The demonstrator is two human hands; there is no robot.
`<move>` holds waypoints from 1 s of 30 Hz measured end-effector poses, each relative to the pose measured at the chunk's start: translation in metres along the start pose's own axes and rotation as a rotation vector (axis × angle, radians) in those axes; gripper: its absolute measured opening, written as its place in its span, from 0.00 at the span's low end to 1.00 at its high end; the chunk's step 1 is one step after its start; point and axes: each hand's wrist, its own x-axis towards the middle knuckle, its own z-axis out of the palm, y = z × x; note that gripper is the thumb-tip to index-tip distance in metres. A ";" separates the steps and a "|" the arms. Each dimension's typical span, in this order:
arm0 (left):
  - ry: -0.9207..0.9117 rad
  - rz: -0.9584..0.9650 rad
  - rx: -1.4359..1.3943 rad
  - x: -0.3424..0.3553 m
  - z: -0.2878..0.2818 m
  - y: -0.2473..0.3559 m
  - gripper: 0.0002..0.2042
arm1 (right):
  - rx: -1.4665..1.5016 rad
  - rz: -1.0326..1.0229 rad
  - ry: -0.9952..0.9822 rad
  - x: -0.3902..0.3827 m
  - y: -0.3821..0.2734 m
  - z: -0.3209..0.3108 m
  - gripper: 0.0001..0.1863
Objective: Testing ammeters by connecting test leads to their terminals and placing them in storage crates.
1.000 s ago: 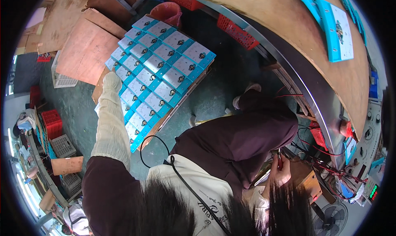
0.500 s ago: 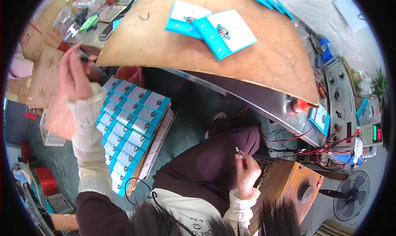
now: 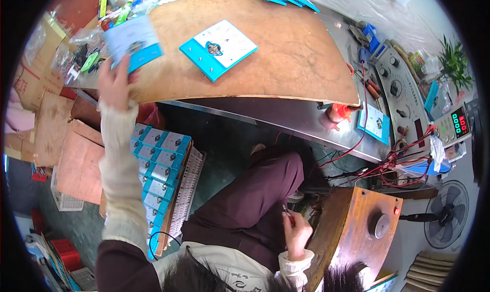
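Up at the left edge of the curved wooden board point(image 3: 296, 52), my left hand point(image 3: 115, 85) grips a square blue-and-white panel point(image 3: 130, 34) by its blue side; the panel is blurred by motion. A second panel of this kind point(image 3: 232, 44), with a small metal mechanism and studs on it, lies flat on the board to the right. Low over my lap, my right hand point(image 3: 297, 235) is closed on a thin tool point(image 3: 287, 210) with a metal tip and a reddish-dark handle; its exact kind cannot be made out.
Rows of similar panels point(image 3: 162, 159) cover a rack beside a white crate point(image 3: 186, 190) at the left. A red bottle point(image 3: 338, 113) and another panel stand at the metal bench's right. Wires run from an instrument point(image 3: 408, 93). A wooden box point(image 3: 352, 230) and fan point(image 3: 446, 215) are lower right.
Two overlapping panels lay on the board; now one lies there and one is in my left hand, which has moved forward and right. My right hand still holds its tool. The view has shifted.
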 end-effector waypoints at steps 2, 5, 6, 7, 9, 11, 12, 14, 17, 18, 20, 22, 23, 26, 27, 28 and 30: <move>0.147 0.173 -0.283 -0.056 -0.012 0.003 0.17 | 0.013 0.124 0.048 0.000 0.003 -0.003 0.10; 0.026 0.039 -0.367 -0.139 -0.013 0.025 0.21 | 0.018 0.061 0.159 0.014 -0.011 -0.002 0.12; -0.077 -0.002 -0.439 -0.169 -0.008 0.031 0.22 | 0.068 0.007 0.156 0.022 -0.019 -0.001 0.12; -0.070 -0.163 -0.441 -0.199 0.002 0.035 0.23 | 0.129 0.021 0.134 0.028 -0.030 0.000 0.11; -0.312 -0.400 -0.593 -0.236 0.020 0.039 0.28 | 0.221 -0.011 0.087 0.038 -0.054 0.001 0.10; -0.587 -0.611 -0.698 -0.247 0.032 0.035 0.31 | 0.444 -0.106 0.070 0.042 -0.082 0.003 0.12; -0.644 -0.587 -0.701 -0.251 0.039 0.033 0.31 | 0.543 -0.120 0.044 0.043 -0.096 0.002 0.13; -0.733 -0.632 -0.728 -0.251 0.049 0.029 0.32 | 0.605 -0.237 -0.016 0.044 -0.118 -0.001 0.15; -0.721 -0.627 -0.784 -0.255 0.058 0.028 0.31 | 0.503 -0.318 -0.056 0.054 -0.137 0.003 0.14; -0.708 -0.649 -0.790 -0.258 0.059 0.028 0.31 | 0.442 -0.308 -0.080 0.056 -0.141 0.007 0.13; -0.649 -0.578 -0.789 -0.265 0.062 0.027 0.30 | 0.408 -0.264 -0.053 0.057 -0.146 0.016 0.12; -0.693 -0.526 -0.710 -0.268 0.060 0.023 0.30 | 0.413 -0.203 -0.030 0.054 -0.149 0.026 0.12; -0.726 -0.554 -0.743 -0.268 0.059 0.019 0.29 | 0.432 -0.174 -0.012 0.051 -0.149 0.029 0.12; -0.708 -0.610 -0.869 -0.266 0.059 0.007 0.28 | 0.507 -0.107 -0.039 0.044 -0.144 0.033 0.15; -0.698 -0.624 -0.872 -0.265 0.059 0.003 0.28 | 0.528 -0.047 -0.068 0.041 -0.141 0.032 0.15; -0.690 -0.643 -0.876 -0.265 0.059 0.000 0.28 | 0.626 0.005 -0.066 0.039 -0.137 0.031 0.16; -0.686 -0.663 -0.862 -0.264 0.059 -0.005 0.28 | 0.809 0.194 -0.070 0.035 -0.132 0.028 0.18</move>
